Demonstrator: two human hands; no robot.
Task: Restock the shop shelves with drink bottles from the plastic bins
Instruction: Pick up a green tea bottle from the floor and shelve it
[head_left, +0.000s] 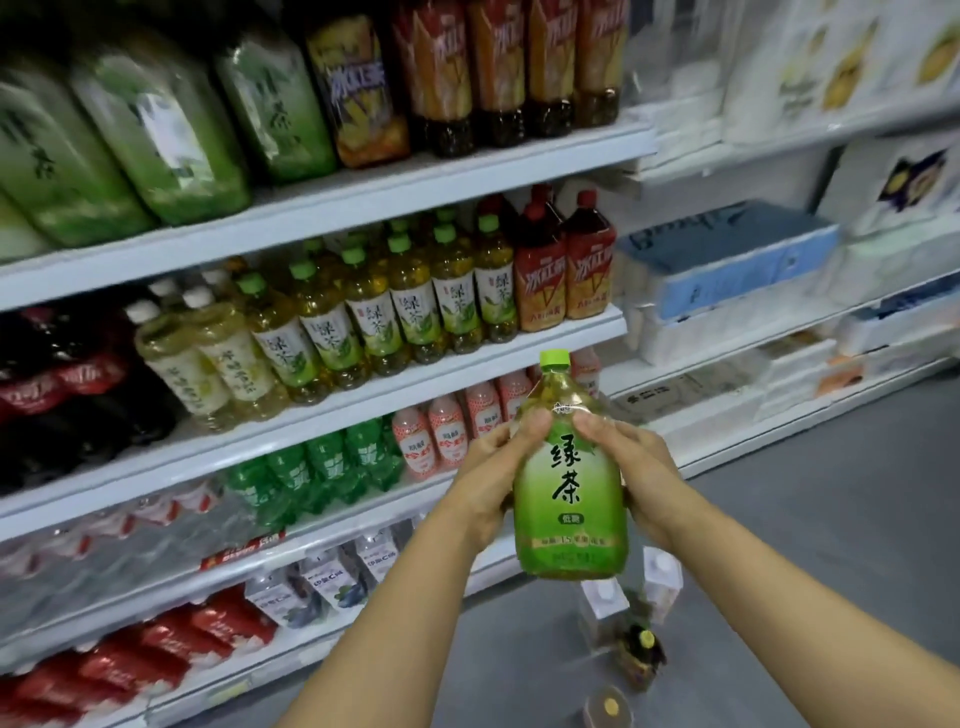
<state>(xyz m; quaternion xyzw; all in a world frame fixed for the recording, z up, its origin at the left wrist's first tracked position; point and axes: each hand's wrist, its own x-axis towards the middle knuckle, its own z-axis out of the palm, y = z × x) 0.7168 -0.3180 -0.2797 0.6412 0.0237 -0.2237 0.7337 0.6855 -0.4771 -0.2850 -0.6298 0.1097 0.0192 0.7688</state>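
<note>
Green-label tea bottle (569, 483) with a green cap is held upright in mid-air in front of the shelves, between both hands. Left hand (493, 467) grips its left side, fingers curled round the shoulder and thumb on the front of the label. Right hand (636, 467) grips the right side the same way, thumb tip near the left thumb. Bottle is below and just right of the mid shelf (395, 395), touching no shelf. That shelf holds a row of matching tea bottles (374, 317), with red-label bottles (563, 270) at its right end. Next shelf down has green soda (322, 467) and pink bottles (447, 431). Grey floor (779, 571) under the held bottle has a few loose bottles (639, 649), blurred. Right-hand shelving holds white and blue packs (727, 265).
</note>
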